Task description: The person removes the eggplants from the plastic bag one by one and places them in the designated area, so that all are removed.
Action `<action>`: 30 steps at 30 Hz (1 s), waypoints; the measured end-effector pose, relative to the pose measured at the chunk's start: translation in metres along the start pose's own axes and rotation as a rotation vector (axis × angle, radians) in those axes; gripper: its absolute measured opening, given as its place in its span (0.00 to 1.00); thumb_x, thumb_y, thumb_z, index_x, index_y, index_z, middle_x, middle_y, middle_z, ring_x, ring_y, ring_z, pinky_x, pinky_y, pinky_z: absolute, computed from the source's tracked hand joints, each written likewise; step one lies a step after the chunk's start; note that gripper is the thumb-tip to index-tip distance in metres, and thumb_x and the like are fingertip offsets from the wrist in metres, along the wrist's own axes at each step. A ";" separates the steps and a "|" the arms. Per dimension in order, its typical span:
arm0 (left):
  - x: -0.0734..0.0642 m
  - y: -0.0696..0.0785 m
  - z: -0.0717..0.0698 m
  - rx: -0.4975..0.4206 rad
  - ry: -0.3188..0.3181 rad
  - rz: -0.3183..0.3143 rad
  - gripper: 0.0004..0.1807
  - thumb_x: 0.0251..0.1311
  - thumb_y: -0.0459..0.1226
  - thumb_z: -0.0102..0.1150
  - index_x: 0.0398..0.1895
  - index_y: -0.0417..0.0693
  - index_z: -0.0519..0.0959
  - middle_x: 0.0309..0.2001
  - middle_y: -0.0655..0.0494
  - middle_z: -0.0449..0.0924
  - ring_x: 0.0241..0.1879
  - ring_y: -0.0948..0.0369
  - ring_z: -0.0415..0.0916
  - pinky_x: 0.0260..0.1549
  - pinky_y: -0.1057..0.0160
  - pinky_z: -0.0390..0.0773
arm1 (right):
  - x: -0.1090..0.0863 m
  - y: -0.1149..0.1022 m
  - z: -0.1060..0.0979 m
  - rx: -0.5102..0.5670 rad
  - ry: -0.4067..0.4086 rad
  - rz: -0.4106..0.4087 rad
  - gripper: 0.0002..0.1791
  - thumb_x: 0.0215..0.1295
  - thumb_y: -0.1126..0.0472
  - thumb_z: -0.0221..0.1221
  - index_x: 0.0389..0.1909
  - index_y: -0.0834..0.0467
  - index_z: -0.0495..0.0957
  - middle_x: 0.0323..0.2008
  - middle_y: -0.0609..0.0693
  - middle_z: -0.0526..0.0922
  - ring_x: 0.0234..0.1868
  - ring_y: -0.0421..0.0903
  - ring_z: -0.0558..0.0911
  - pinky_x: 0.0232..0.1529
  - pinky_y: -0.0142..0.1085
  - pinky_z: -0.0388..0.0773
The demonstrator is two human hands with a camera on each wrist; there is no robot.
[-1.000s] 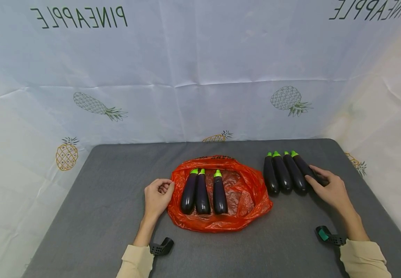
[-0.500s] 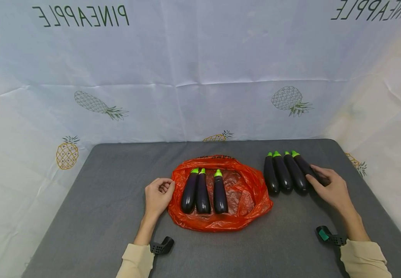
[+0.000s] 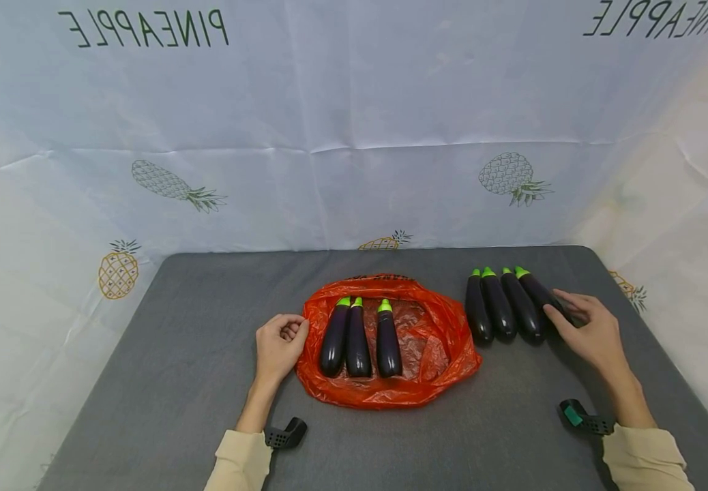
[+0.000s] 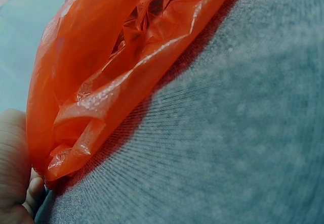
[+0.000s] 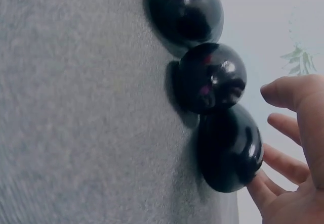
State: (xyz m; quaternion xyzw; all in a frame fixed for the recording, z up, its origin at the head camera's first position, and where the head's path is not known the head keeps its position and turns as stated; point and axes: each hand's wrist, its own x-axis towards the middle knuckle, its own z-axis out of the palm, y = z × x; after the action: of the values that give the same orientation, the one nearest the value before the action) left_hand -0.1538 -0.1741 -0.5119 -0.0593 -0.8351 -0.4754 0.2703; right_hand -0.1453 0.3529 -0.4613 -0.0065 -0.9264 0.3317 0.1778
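Note:
An orange-red plastic bag point(image 3: 415, 395) lies spread at mid-table, its mouth facing up. Three dark purple eggplants with green caps lie inside, among them the eggplant point(image 3: 389, 344) set apart on the right. My left hand point(image 3: 278, 348) pinches the bag's left edge between thumb and curled fingers. Several more eggplants lie side by side right of the bag. Around the lower part of the rightmost eggplant point(image 3: 535, 290) is my right hand point(image 3: 593, 334). In the right wrist view its fingers are spread by that eggplant point(image 5: 230, 150), thumb apart from the skin.
A grey cloth covers the table point(image 3: 207, 341). Behind and at both sides hangs a pale pineapple-print curtain point(image 3: 342, 95). Each wrist carries a black camera mount, the left mount point(image 3: 286, 434) and the right mount point(image 3: 584, 417).
My right hand has shifted slightly to the right along the rightmost eggplant. The left hand, the bag and the eggplants look the same.

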 end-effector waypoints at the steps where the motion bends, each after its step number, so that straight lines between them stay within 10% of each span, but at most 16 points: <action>1: 0.000 0.000 0.000 0.001 0.001 0.000 0.04 0.55 0.28 0.71 0.26 0.42 0.86 0.21 0.52 0.81 0.20 0.70 0.72 0.22 0.79 0.72 | 0.000 -0.001 0.000 0.003 0.006 -0.002 0.24 0.68 0.56 0.65 0.61 0.64 0.80 0.56 0.67 0.78 0.42 0.08 0.62 0.40 0.09 0.61; 30: 0.000 0.003 -0.002 -0.005 -0.001 -0.012 0.03 0.55 0.28 0.71 0.26 0.42 0.86 0.21 0.52 0.81 0.21 0.70 0.72 0.22 0.78 0.72 | -0.005 -0.069 0.014 0.184 -0.025 -0.150 0.24 0.62 0.63 0.70 0.59 0.64 0.81 0.47 0.40 0.80 0.46 0.16 0.74 0.50 0.10 0.69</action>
State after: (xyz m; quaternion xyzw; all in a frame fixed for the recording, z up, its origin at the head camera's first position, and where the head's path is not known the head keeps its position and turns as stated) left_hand -0.1523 -0.1736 -0.5085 -0.0551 -0.8345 -0.4790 0.2666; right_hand -0.1385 0.2898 -0.4304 0.0831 -0.8921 0.4012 0.1905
